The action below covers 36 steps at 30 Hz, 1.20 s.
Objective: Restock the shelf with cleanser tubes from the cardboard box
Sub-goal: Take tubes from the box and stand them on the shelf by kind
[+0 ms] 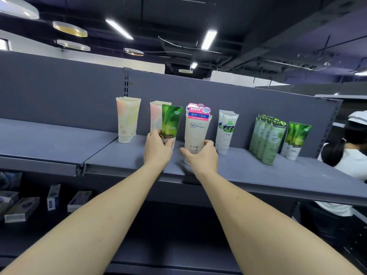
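My left hand (157, 148) grips the lower end of a green aloe cleanser tube (170, 122), held upright in front of pink-and-white tubes (155, 116) on the grey shelf (248, 171). My right hand (202, 155) is wrapped around the base of a white "Facial Cleanser" tube (196, 132) with a pink and blue label, standing at the front of its row. The cardboard box is not in view.
More tubes stand in rows on the shelf: peach ones (127, 120) at left, white ones (226, 130), pale green ones (268, 137) and green aloe ones (296, 139) at right. Boxed goods (23, 207) lie on the lower shelf. A person (345, 155) crouches at far right.
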Motion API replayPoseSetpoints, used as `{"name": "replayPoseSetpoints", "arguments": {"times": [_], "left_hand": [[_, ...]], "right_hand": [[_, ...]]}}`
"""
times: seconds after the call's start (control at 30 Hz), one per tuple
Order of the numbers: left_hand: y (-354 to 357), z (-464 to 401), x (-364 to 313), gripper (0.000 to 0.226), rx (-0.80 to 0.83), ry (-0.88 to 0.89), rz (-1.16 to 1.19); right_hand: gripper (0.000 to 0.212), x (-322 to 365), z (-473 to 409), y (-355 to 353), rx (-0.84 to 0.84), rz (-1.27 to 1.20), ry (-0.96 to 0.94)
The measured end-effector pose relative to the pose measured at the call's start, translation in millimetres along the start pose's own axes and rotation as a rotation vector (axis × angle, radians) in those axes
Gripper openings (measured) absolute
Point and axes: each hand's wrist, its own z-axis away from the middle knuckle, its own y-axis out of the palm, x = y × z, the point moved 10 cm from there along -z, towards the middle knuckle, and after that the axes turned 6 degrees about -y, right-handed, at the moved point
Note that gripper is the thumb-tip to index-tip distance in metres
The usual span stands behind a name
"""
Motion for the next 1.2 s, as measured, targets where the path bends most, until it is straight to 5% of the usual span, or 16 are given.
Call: {"name": "replayPoseSetpoints", "arguments": {"times": [0.13, 0.53, 0.9, 1.2], "left_hand": [[-5, 11, -1, 0.034, -0.047, -0.038, -0.012], [1, 115, -60, 0.036, -0.136, -0.067, -0.076], [64, 240, -122, 0.032, -0.077, -0.091, -0.077], [109, 234, -156, 0.033, -0.018, -0.053, -0.046]], "right_hand": [[0.087, -7, 7, -16, 0.022, 0.026, 0.007], [0.050, -36, 59, -113, 0.093, 0.068, -0.067], [0.046, -99, 77, -234, 0.125, 0.175, -0.047], [0.048, -99, 47, -250, 0.136, 0.164, -0.109]]}}
